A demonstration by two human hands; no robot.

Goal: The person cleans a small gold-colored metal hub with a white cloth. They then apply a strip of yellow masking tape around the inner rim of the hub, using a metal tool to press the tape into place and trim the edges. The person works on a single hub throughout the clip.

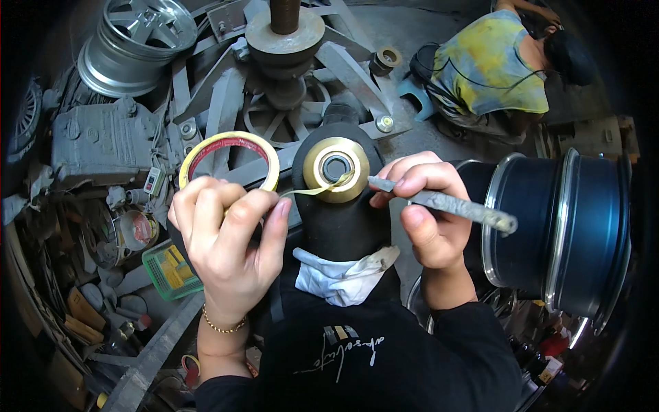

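Observation:
In my left hand [230, 237] is a roll of yellowish masking tape [274, 163], gripped at its near edge. A loose strip of the tape [305, 193] stretches from my left fingertips across to a round brass-coloured part [311, 168] with a dark central hole. My right hand [432, 213] pinches a flat, grey, worn knife-like tool [456, 204], its narrow tip pointing left beside the part's right rim. The brass part rests on a black rounded form [340, 226]. A crumpled white cloth [343, 276] lies nearer my body.
A dusty machine with a vertical spindle [285, 31] stands ahead. Someone in a tie-dyed shirt [487, 62] sits at far right, near a blue stool [416, 99]. Dark blue wheel rims [594, 233] flank my right; a silver wheel [127, 75], motor-like block [103, 141] and green basket [161, 285] are left.

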